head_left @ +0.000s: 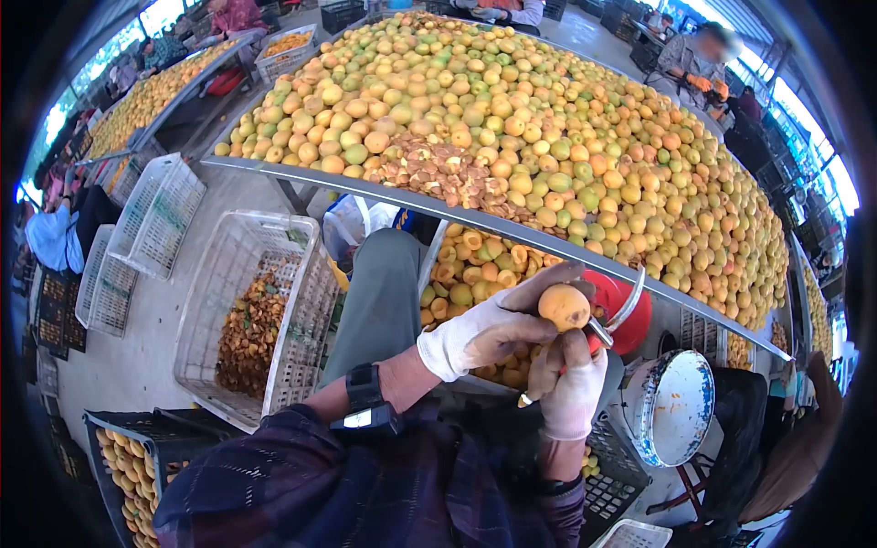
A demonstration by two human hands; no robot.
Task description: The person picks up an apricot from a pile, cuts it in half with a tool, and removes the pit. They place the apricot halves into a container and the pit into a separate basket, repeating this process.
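My left hand (493,327), in a stained white glove, grips an orange-yellow apricot (564,306) with a brown mark on its side. Just below it, my right hand (571,388), gloved too, is closed round the handle of a hooked knife (628,306). The curved metal blade rises to the right of the apricot, and the handle's end shows below my fingers. Under both hands sits a crate of cut apricot halves (464,274). A red basin (630,320) is behind the blade, partly hidden by it.
A metal-edged table (402,196) heaped with apricots spans the front, with a brown pile of pits (438,169) near its edge. At left stands a white crate (196,352) holding brown pieces. A paint-stained bucket (639,420) stands at right. Across the table, a person (681,64) wears orange gloves.
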